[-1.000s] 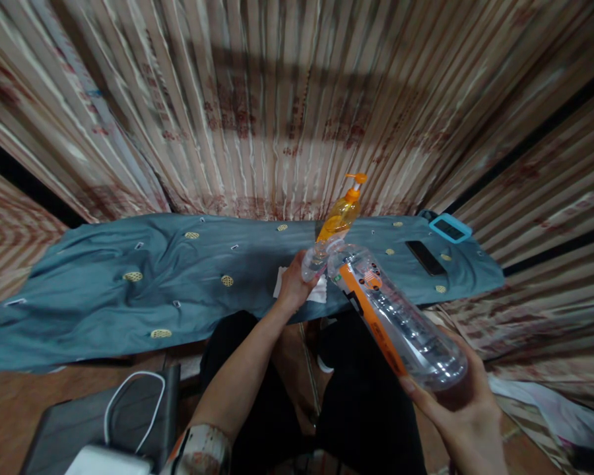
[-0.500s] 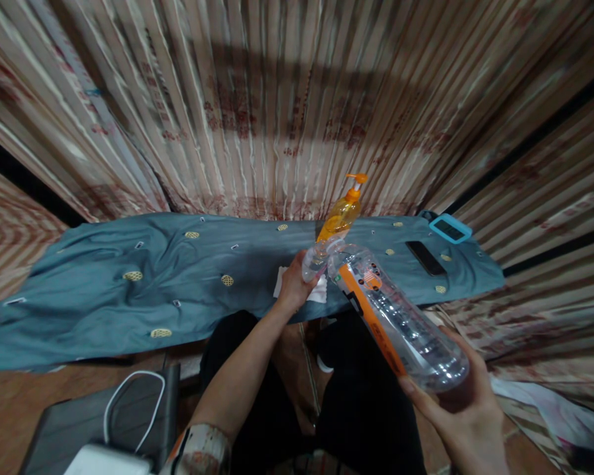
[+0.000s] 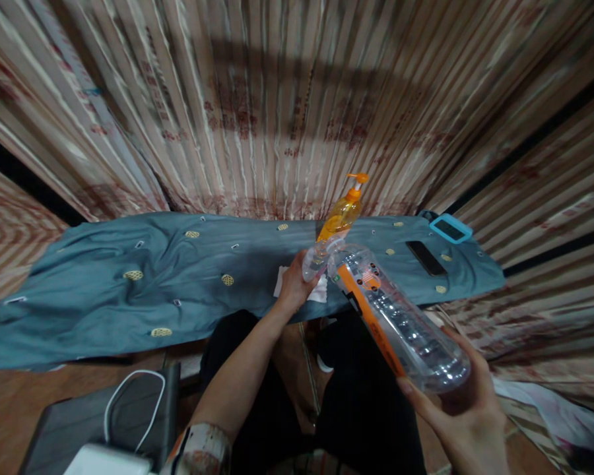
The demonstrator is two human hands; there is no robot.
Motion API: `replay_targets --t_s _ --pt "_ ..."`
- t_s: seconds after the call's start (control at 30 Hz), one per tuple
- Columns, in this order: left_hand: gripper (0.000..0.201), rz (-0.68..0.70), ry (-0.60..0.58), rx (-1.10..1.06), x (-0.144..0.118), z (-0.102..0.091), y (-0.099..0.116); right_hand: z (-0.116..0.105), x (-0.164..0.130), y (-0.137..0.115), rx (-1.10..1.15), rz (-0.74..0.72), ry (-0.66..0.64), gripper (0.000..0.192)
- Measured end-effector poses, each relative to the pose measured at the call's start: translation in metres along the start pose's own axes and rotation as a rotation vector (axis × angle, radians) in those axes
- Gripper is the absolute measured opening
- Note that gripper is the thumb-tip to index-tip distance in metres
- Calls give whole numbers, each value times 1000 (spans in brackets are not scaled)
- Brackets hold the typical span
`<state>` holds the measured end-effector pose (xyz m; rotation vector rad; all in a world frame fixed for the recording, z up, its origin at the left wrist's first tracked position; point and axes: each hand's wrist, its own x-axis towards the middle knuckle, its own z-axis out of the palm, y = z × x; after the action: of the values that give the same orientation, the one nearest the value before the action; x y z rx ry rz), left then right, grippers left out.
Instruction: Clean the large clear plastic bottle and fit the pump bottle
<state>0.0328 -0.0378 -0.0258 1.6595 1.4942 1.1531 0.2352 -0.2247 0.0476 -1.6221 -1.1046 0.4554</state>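
Right hand (image 3: 462, 412) cradles tilted bottle (image 3: 396, 316); left hand (image 3: 293, 285) grips its neck.

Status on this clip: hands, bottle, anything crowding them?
Right hand grips big clear bottle at base. Left hand holds small clear cup at its mouth. Orange pump bottle close behind.

The right hand (image 3: 462, 409) cradles the base of a large clear plastic bottle with an orange label (image 3: 393, 316), tilted toward a small clear cup (image 3: 314, 260) gripped by the left hand (image 3: 293, 285). Behind them, an orange pump bottle (image 3: 342, 212) stands on the blue-grey cloth (image 3: 129, 284).
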Motion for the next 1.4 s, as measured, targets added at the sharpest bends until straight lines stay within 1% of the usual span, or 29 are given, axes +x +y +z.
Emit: replay_targets --t_s 0.23,0.4,0.53,0.67,0.8,0.93,1.1,1.2,1.3,1.4 --pt "51 -11 -5 1 1 -1 1 2 -2 -14 10 32 -41 82" --pt "45 12 6 -14 1 0 0 0 0 -4 4 -17 -35 83" --pt "47 30 9 -27 1 1 -2 -3 1 2 -9 -57 -47 84" --pt "51 15 7 -9 1 1 -3 -2 0 1 -8 -51 -52 86" --pt "49 28 4 -1 1 2 -5 -1 1 0 -25 -66 -42 85" --pt "53 31 10 -2 1 3 -8 -3 2 1 -28 -60 -52 84" --pt "50 38 12 -5 2 4 -10 -4 1 3 -9 -49 -68 86" --pt "49 45 14 -4 2 5 -10 -3 0 -1 -4 -51 -59 85" --pt "49 47 22 -3 2 5 -11 -2 -1 -5 1 -18 -68 85" --pt "50 54 26 -9 1 5 -11 -1 -1 -6 -13 -58 -67 83"
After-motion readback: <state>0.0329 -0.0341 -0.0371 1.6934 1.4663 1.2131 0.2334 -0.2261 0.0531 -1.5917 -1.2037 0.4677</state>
